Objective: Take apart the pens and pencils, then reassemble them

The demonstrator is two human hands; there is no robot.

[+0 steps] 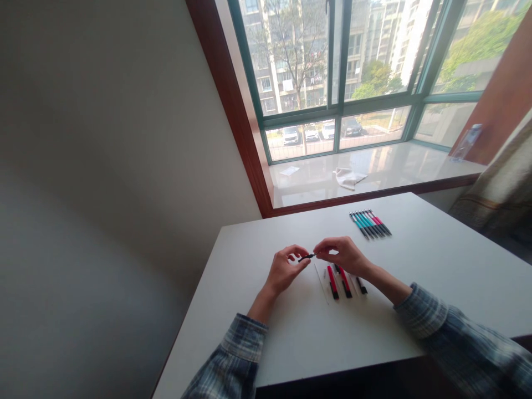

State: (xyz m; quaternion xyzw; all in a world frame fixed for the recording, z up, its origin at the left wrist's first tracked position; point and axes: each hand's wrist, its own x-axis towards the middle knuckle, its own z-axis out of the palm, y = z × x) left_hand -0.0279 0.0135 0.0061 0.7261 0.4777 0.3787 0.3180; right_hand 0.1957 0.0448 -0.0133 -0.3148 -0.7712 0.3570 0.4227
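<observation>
Between my two hands, above the white table, is a small dark pen part (306, 257). My left hand (286, 270) pinches its black end between thumb and fingers. At the other end, my right hand (344, 253) has its fingertips closed on the thin tip; the exact piece there is too small to make out. Below the right hand lie red-and-black pen barrels (333, 284), a thin white refill (321, 284) and a black pen piece (361, 285). The right hand and forearm partly cover these parts.
Several turquoise and pink pens (369, 224) lie side by side farther back on the white table (436, 260). Behind it, a windowsill (382, 166) holds a crumpled white cloth (349, 178) and a clear bottle (467, 142). A grey wall (124, 166) rises at the left.
</observation>
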